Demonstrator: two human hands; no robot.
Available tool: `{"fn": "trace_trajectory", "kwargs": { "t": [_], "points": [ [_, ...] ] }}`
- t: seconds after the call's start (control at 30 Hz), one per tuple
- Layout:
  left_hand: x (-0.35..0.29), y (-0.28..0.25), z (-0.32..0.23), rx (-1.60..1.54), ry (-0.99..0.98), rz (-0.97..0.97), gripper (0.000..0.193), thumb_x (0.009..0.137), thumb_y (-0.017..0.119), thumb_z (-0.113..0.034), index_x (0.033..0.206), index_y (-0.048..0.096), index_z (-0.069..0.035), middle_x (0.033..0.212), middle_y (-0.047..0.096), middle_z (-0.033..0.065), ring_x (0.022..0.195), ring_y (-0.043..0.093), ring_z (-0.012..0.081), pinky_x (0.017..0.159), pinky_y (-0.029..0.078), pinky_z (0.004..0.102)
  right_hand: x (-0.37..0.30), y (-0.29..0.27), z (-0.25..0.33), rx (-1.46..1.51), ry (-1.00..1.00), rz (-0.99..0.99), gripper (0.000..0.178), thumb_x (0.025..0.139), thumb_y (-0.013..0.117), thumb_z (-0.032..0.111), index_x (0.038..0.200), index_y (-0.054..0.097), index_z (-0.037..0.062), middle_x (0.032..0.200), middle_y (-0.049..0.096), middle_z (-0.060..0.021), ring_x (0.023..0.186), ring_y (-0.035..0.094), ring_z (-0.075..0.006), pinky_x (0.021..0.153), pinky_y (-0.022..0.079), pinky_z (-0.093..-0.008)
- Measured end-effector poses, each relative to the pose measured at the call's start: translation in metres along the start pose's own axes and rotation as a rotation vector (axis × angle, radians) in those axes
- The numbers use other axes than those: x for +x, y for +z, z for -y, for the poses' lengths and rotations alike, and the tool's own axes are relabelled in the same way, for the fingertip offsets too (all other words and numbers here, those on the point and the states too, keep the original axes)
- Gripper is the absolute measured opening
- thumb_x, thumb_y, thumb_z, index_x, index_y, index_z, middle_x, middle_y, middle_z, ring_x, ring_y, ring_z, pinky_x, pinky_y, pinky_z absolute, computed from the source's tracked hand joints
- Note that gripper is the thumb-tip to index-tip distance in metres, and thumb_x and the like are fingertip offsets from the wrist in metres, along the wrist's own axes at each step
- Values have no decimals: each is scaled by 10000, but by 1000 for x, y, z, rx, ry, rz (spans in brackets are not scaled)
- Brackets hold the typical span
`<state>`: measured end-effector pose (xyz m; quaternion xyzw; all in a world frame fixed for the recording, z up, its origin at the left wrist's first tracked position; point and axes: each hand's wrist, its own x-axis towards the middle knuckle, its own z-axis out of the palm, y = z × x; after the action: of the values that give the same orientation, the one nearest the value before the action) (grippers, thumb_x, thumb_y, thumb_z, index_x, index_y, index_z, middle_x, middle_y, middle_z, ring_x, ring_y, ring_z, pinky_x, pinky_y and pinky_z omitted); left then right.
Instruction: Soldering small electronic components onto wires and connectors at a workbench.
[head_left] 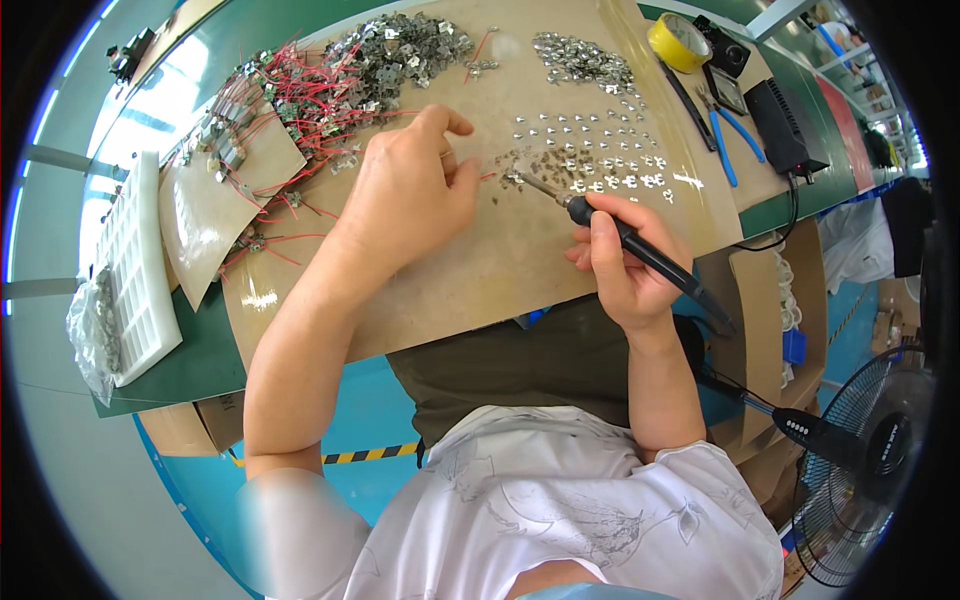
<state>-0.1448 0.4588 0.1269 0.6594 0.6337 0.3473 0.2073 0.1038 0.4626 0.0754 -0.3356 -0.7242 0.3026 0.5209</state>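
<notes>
My right hand (632,285) grips a black soldering iron (664,262) like a pen, its metal tip pointing left to a small metal piece (514,177) on the brown work sheet. My left hand (415,185) is closed in a pinch just left of the tip. A short red wire (488,176) sticks out from its fingertips toward that piece; the rest of the wire is hidden by the hand. Beside the tip lie brownish specks (555,162), with rows of small silver metal parts (625,182) to their right.
Behind my left hand is a large heap of metal parts with red wires (330,85). Farther back lies a silver pile (583,60). At right are yellow tape (679,42), blue-handled pliers (738,145) and a black box (785,125). A white compartment tray (140,280) stands left; a fan (870,450) is lower right.
</notes>
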Motion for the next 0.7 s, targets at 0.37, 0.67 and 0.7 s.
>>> {"fn": "trace_trajectory", "kwargs": {
  "t": [0.37, 0.67, 0.7],
  "points": [
    [-3, 6, 10, 220, 56, 106, 141, 892, 673, -106, 892, 745, 15, 941, 722, 224, 908, 718, 409, 839, 585, 484, 4, 4, 1, 37, 37, 30, 185, 996, 716, 0, 1172, 732, -54, 813, 770, -106, 600, 690, -89, 565, 587, -234],
    [-6, 12, 14, 381, 172, 103, 178, 923, 673, -117, 979, 680, 52, 1008, 693, 237, 940, 717, 428, 871, 590, 499, 0, 3, 0, 31, 27, 20, 199, 1010, 702, 10, 1196, 727, -58, 822, 774, -120, 596, 687, -91, 567, 595, -243],
    [-7, 12, 13, 378, 157, 105, 182, 926, 669, -116, 987, 676, 56, 1018, 696, 239, 944, 717, 428, 871, 590, 499, 0, 3, 1, 41, 42, 15, 202, 1011, 699, 7, 1199, 724, -61, 823, 774, -125, 594, 686, -92, 568, 598, -247]
  ]
}}
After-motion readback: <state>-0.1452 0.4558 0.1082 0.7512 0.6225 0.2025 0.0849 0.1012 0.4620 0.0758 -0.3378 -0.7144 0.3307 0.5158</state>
